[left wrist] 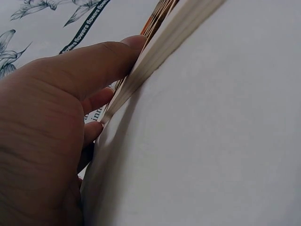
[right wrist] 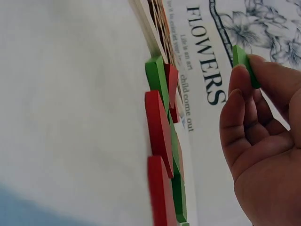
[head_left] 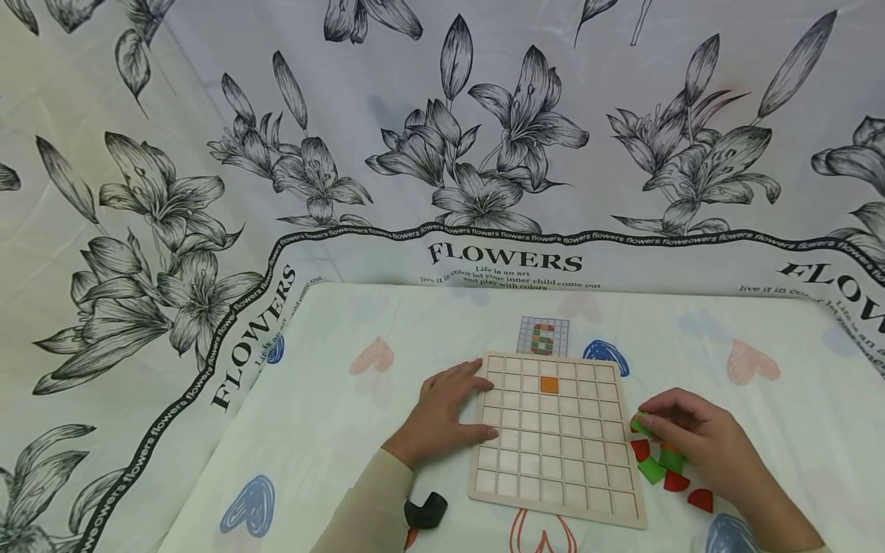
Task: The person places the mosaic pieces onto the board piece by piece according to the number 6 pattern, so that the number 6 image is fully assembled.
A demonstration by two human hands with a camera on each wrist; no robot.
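Note:
A wooden grid board lies on the cloth, one orange square tile set in a cell near its far edge. Along the board's left edge rests my left hand, fingers spread; in the left wrist view its thumb touches the board's side. My right hand pinches a small green tile between thumb and fingertips, raised off the table beside the board's right edge. Below it lie loose pieces: green tiles and red curved-edge pieces, some partly hidden by the hand.
Just beyond the board lies a gridded card showing a coloured figure like a 6. A black curved object sits by the left forearm, with something red partly hidden under it. Behind the table hangs a flower-printed cloth.

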